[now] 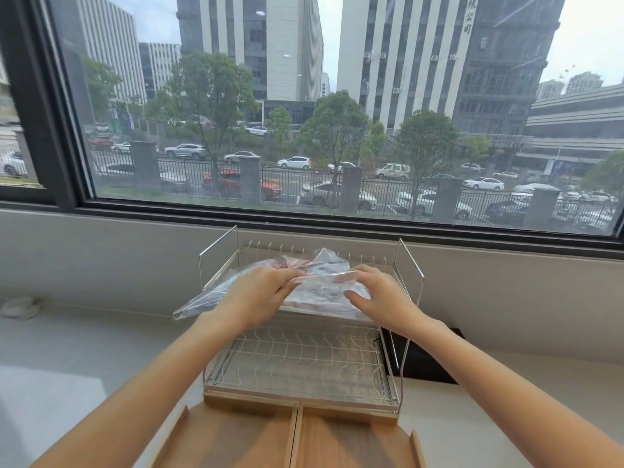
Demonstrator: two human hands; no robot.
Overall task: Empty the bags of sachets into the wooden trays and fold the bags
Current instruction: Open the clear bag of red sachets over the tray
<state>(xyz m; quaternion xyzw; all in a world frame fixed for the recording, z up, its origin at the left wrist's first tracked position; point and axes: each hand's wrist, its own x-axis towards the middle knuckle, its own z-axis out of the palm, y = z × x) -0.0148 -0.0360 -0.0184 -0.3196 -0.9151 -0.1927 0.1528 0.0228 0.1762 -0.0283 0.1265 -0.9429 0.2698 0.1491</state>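
A clear plastic bag (pixel 320 292) with pinkish sachets inside lies on the top shelf of a two-tier wire rack (pixel 304 359). My left hand (pixel 260 292) pinches the bag's upper edge near its middle. My right hand (pixel 374 292) grips the same edge just to the right, thumb underneath. Another clear bag (pixel 199 302) sticks out to the left under my left wrist. Two wooden trays sit side by side in front of the rack, the left tray (pixel 236 437) and the right tray (pixel 354 444), both showing bare wood.
The rack stands on a pale counter (pixel 67 366) below a wide window. A crumpled white cloth (pixel 20 307) lies at the far left by the wall. A black object (pixel 425 359) sits behind the rack at the right.
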